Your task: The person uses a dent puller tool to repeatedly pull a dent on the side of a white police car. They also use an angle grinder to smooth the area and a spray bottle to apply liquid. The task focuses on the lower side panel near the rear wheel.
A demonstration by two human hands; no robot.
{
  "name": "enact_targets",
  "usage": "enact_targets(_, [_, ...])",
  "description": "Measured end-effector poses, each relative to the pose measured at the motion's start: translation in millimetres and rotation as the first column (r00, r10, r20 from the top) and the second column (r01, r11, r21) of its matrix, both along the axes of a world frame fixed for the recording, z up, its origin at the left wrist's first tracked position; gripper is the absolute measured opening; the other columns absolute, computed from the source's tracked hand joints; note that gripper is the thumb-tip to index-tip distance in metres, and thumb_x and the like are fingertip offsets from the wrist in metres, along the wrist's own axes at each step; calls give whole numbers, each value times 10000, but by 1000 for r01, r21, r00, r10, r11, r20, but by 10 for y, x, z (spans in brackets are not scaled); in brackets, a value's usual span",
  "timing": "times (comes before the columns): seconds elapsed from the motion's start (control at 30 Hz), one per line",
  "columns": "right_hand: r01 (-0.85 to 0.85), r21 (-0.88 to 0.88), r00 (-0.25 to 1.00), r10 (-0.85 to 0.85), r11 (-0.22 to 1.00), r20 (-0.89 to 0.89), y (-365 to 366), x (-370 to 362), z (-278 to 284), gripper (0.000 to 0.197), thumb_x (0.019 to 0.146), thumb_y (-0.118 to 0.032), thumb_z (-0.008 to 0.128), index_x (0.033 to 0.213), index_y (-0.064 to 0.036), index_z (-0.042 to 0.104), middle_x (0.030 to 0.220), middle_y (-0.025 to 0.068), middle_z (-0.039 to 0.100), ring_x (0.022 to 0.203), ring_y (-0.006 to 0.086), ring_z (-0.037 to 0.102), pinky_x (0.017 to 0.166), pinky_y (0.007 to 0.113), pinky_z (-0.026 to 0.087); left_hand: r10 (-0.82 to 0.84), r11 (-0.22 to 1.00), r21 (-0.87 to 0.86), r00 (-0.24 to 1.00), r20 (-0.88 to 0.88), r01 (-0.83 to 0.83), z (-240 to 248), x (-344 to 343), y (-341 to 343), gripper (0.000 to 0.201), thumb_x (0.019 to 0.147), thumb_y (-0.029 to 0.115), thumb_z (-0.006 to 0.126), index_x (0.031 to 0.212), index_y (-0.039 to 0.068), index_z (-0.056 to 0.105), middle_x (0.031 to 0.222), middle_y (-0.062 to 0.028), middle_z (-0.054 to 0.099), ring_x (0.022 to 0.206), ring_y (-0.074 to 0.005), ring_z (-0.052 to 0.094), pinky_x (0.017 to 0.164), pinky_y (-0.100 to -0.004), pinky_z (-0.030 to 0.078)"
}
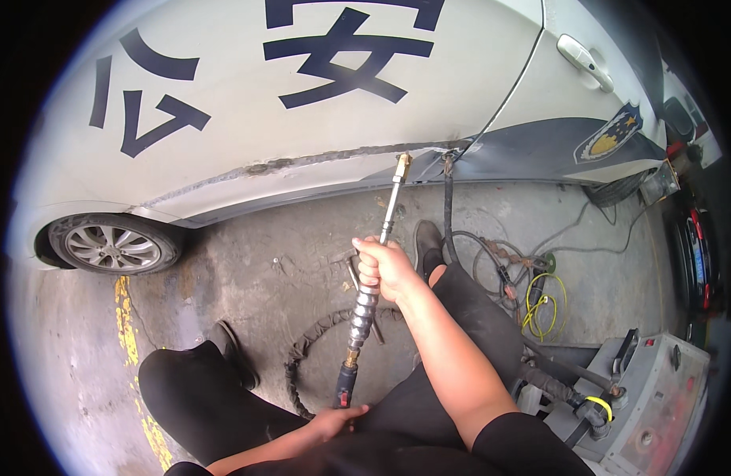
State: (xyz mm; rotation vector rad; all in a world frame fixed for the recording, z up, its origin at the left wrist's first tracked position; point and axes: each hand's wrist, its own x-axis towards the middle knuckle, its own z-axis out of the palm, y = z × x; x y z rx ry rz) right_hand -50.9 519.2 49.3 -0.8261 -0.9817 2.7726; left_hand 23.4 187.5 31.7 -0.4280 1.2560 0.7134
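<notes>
Hands grasp our puller tool (372,285): right hand (387,268) clenched mid-shaft at centre, left hand (333,420) gripping its lower end, tip on the white car (318,135).

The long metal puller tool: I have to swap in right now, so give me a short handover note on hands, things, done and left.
Right hand grips the long metal puller tool mid-shaft. Left hand holds its rear handle end.
Brass tip sits against the car door at the sanded crease.
A black cable hangs from the crease; the grey machine stands to the right.
Done: the crease is sanded.
Left: the crease looks unrepaired.
</notes>
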Motion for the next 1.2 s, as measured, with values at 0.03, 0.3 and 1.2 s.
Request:
enact_targets(0.03, [16,-7,1000,-16,1000,-26,-2,15,22,387,1033,-207,720,785,-202,422,586,-106,326,443,43,275,419,254,235,1,1000,-9,1000,13,-1,-11,0,-3,447,872,442,897,769,114,610,707,-23,600,596,-168,599,575,-334,504])
enact_targets(0.3, [110,108,987,-122,988,107,83,-26,-68,344,1061,-226,672,825,-198,424,596,-103,308,460,52,270,433,268,240,105,994,29,991,78,-108,-162,-6,36,491,900,536,836,867,139,548,716,-24,552,598,-176,566,560,-340,503])
enact_targets(1.2, [176,258,967,-216,950,134,50,-83,27,423,1066,-290,691,748,-180,433,593,-94,376,424,44,309,381,276,237,163,979,100,973,163,-180,-128,47,116,402,1013,545,644,1011,164,516,780,-32,574,614,-181,580,556,-347,513])
